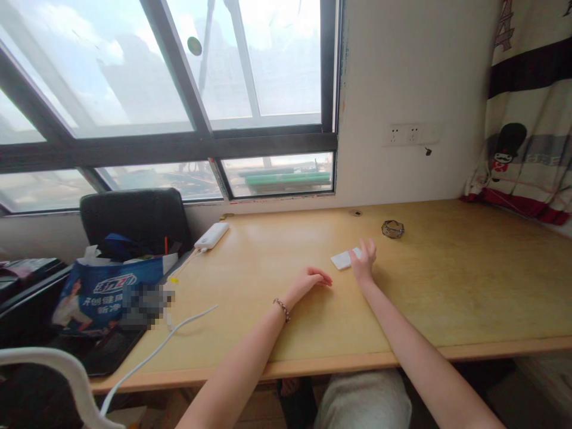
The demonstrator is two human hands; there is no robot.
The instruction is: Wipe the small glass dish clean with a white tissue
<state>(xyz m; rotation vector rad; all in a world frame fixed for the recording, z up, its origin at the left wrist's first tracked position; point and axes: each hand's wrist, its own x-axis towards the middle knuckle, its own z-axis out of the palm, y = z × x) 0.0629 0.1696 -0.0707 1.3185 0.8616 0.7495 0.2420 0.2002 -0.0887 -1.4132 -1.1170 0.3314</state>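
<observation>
A flat white rectangular thing [342, 260] lies on the wooden table in front of me; its exact kind does not show. My right hand [365, 262] is at its right end, thumb across the top and fingers curled round the far side, which hides that end. To the left and nearer to me, my left hand [315, 279] hovers low over or rests on the tabletop. Its fingers are stretched out and slightly bent, with nothing in them. A chain bracelet [282, 310] circles the left wrist.
On the table [447, 286] a dark-rimmed glass ashtray-like dish [392, 229] stands beyond my right hand. A white power bank [211, 236] with a cable sits at the left edge. Further left are a white cable [179, 326], a blue bag [107, 292] and a black chair [134, 217].
</observation>
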